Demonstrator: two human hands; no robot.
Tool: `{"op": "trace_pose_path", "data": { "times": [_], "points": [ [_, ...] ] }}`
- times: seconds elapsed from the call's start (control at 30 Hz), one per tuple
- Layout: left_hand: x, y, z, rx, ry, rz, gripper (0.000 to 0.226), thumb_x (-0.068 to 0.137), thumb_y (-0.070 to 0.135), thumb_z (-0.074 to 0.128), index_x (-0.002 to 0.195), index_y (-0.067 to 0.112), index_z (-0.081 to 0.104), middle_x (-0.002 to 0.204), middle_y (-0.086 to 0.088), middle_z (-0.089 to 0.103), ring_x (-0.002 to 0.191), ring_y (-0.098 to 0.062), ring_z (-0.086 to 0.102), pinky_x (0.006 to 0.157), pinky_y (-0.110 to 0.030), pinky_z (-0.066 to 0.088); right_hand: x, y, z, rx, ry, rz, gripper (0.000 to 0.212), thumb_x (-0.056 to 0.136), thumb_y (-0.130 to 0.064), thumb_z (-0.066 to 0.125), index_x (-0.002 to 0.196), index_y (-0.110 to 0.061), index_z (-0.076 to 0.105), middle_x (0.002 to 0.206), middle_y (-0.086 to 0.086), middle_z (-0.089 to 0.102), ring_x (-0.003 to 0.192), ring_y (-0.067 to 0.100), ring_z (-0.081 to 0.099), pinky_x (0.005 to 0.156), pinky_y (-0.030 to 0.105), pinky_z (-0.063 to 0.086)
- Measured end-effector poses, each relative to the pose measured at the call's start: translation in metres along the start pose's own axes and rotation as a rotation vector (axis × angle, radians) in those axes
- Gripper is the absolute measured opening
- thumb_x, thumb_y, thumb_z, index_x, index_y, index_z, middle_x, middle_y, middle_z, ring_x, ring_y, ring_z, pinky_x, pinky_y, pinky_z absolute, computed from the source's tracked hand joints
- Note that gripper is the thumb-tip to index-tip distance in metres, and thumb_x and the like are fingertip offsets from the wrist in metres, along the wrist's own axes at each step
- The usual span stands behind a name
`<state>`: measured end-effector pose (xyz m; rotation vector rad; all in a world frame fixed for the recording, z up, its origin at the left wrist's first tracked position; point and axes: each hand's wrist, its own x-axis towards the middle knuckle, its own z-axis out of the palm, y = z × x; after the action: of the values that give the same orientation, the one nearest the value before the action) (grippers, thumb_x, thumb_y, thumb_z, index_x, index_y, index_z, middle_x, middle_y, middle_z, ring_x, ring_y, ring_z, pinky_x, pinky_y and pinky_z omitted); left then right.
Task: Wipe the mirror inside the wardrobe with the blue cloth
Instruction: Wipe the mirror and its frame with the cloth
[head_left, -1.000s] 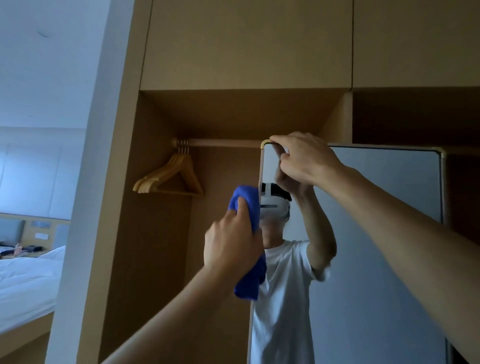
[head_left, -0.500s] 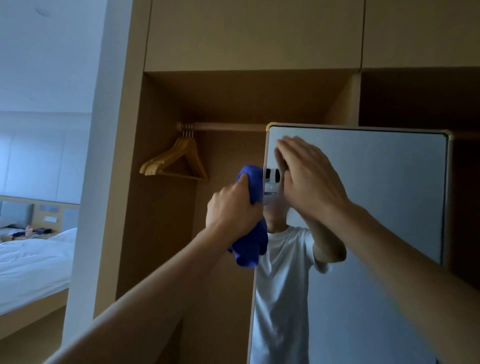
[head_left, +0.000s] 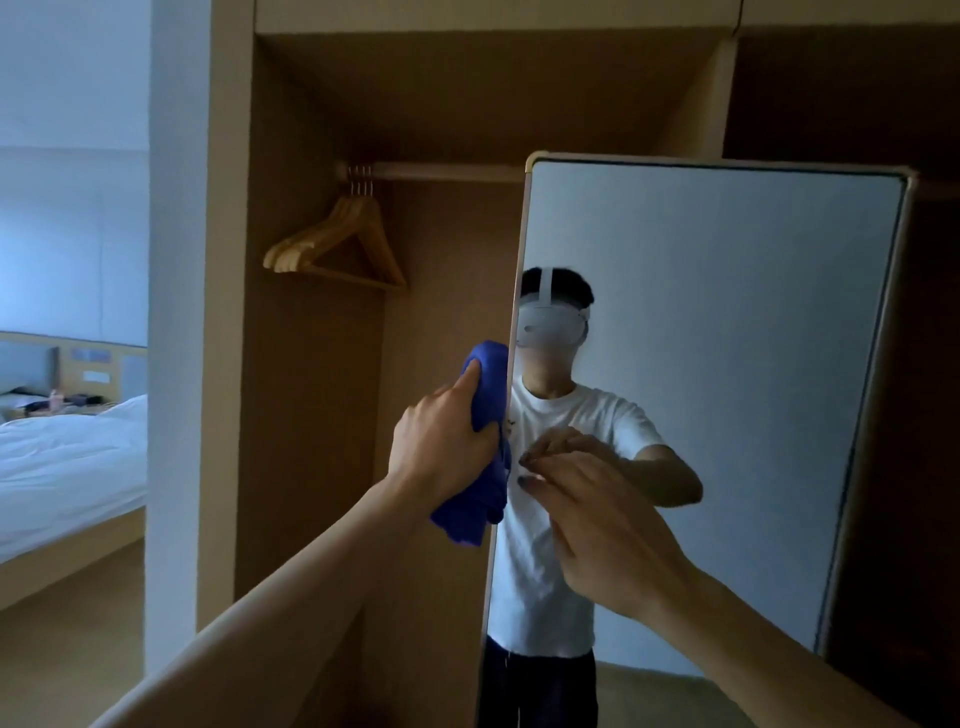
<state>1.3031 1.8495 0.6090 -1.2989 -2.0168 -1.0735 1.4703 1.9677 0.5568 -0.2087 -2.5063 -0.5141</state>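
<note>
The mirror (head_left: 727, 364) stands tall inside the wardrobe (head_left: 311, 415), swung out so its glass faces the person, with its thin pale frame along the left edge. The blue cloth (head_left: 485, 441) is bunched up right at that left edge, about halfway up what we can see, and it looks like it is touching the frame more than the glass. That could be a problem: if the cloth stays on the edge, the big flat glass will not get clean. The mirror also looks like it can swing, so a hard push may make it move away. A loose end of the cloth hangs down below the hand and might slip out. The left hand (head_left: 441, 447) is closed tight around the cloth, with the thumb pressed on top. The right hand (head_left: 608, 540) holds nothing; its fingers are loosely curled and close to the glass, but I cannot tell if they touch it. Further back, wooden hangers (head_left: 337, 244) hang on the rail (head_left: 441, 170). A bed (head_left: 62, 467) with white sheets is off to the left.
</note>
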Motion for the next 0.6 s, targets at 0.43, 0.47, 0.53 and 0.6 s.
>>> {"op": "trace_pose_path", "data": {
  "times": [0.43, 0.47, 0.53, 0.6],
  "points": [
    [-0.048, -0.008, 0.026, 0.043, -0.011, -0.033, 0.071, 0.091, 0.030, 0.058, 0.156, 0.025, 0.030, 0.114, -0.002, 0.067, 0.093, -0.026, 0.065, 0.070, -0.033, 0.044, -0.026, -0.050, 0.045, 0.002, -0.140, -0.315, 0.031, 0.081, -0.015, 0.055, 0.110, -0.019, 0.065, 0.107, -0.002, 0.066, 0.108, 0.020, 0.055, 0.106, 0.036, 0.043],
    [-0.044, -0.006, 0.023, 0.056, -0.017, -0.040, 0.069, 0.090, 0.029, 0.059, 0.154, 0.025, 0.033, 0.109, -0.002, 0.067, 0.089, -0.026, 0.064, 0.069, -0.033, 0.044, -0.028, -0.053, 0.049, -0.007, -0.153, -0.331, 0.030, 0.081, -0.014, 0.056, 0.109, -0.017, 0.064, 0.107, -0.001, 0.065, 0.109, 0.021, 0.055, 0.107, 0.037, 0.042],
    [-0.029, 0.002, 0.013, 0.073, 0.003, -0.038, 0.062, 0.088, 0.025, 0.058, 0.147, 0.023, 0.039, 0.099, -0.002, 0.066, 0.082, -0.026, 0.063, 0.065, -0.034, 0.043, -0.030, -0.056, 0.056, -0.041, -0.158, -0.355, 0.032, 0.081, -0.017, 0.059, 0.112, -0.016, 0.066, 0.117, 0.000, 0.065, 0.117, 0.022, 0.055, 0.113, 0.038, 0.038],
    [-0.006, 0.014, -0.001, 0.070, 0.061, -0.032, 0.047, 0.087, 0.024, 0.057, 0.133, 0.022, 0.047, 0.091, -0.001, 0.065, 0.076, -0.026, 0.061, 0.061, -0.034, 0.041, -0.029, -0.057, 0.059, -0.094, -0.133, -0.365, 0.039, 0.080, -0.021, 0.063, 0.118, -0.014, 0.069, 0.126, 0.002, 0.066, 0.125, 0.022, 0.055, 0.116, 0.037, 0.035]
  ]
}}
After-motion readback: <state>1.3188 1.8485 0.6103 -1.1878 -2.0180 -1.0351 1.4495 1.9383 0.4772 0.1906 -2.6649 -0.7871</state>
